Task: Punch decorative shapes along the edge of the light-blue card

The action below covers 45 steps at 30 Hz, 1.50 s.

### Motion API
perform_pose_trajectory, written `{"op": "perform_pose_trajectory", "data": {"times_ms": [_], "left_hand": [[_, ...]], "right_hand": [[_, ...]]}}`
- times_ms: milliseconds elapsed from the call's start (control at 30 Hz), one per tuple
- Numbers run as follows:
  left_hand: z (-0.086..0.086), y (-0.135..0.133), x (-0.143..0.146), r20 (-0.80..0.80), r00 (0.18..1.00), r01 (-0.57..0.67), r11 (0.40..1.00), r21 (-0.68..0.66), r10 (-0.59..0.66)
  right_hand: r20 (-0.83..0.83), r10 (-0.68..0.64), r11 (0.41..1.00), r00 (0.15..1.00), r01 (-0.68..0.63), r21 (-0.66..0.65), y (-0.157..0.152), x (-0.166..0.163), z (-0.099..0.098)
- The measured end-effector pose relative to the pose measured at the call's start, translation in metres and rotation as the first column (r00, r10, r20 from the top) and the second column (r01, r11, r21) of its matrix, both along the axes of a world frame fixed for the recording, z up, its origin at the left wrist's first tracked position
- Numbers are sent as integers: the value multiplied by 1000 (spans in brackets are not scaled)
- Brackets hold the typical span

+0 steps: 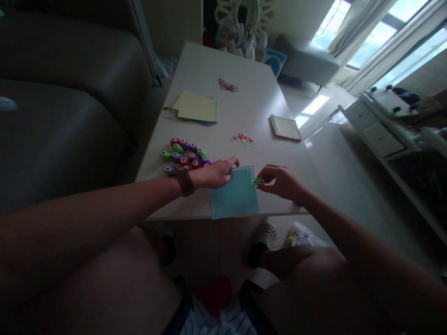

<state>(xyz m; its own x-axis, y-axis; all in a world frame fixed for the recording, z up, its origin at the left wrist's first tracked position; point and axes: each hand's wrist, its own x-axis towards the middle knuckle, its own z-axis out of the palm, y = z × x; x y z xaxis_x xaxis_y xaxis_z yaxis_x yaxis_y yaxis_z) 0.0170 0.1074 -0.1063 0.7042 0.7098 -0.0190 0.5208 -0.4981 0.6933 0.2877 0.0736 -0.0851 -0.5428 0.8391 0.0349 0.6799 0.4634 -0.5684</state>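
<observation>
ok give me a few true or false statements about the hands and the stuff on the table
1. The left hand presses on the blue sheet. True.
2. The right hand holds a red punch. False: it pinches a green punch at the sheet's right edge.
3. A cluster of punches lies left of the sheet. True.
4. The blue sheet lies wholly on the table. False: its near end hangs over the table edge.
5. The paper stack has a yellow sheet on top. True.

Stack of coloured paper [197, 108], small framed card [285, 127], two confetti piles [227, 85] [242, 138] seen on white table [209, 70]; grey sofa [63, 116] alongside.
</observation>
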Motion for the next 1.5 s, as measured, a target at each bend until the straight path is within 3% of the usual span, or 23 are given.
{"op": "perform_pose_trajectory", "data": {"times_ms": [433, 600, 767, 833, 1000, 1167, 1500], "left_hand": [[3, -2, 0, -64, 998, 7, 1000, -13, -8], [-2, -1, 1, -94, 995, 16, 1000, 12, -15], [-3, -4, 3, -94, 995, 35, 977, 210, -16], [3, -8, 3, -109, 991, 99, 959, 267, -72], [17, -18, 3, -137, 897, 438, 887, 150, -420], [18, -23, 4, -203, 872, 477, 867, 143, -446], [17, -23, 5, -225, 870, 475, 869, 138, -439]], "right_hand": [[44, 72, 996, 996, -70, -47, -2, -2, -3], [68, 97, 994, 993, -93, -60, -4, -4, -4], [83, 136, 985, 987, -125, -119, -4, -4, -11], [80, 146, 980, 986, -133, -149, -3, -3, -11], [86, 120, 969, 989, -98, -228, -2, -1, -6], [136, 18, 938, 991, 30, -345, -1, 4, -3], [111, 46, 905, 993, 6, -425, -2, 2, -8]]}}
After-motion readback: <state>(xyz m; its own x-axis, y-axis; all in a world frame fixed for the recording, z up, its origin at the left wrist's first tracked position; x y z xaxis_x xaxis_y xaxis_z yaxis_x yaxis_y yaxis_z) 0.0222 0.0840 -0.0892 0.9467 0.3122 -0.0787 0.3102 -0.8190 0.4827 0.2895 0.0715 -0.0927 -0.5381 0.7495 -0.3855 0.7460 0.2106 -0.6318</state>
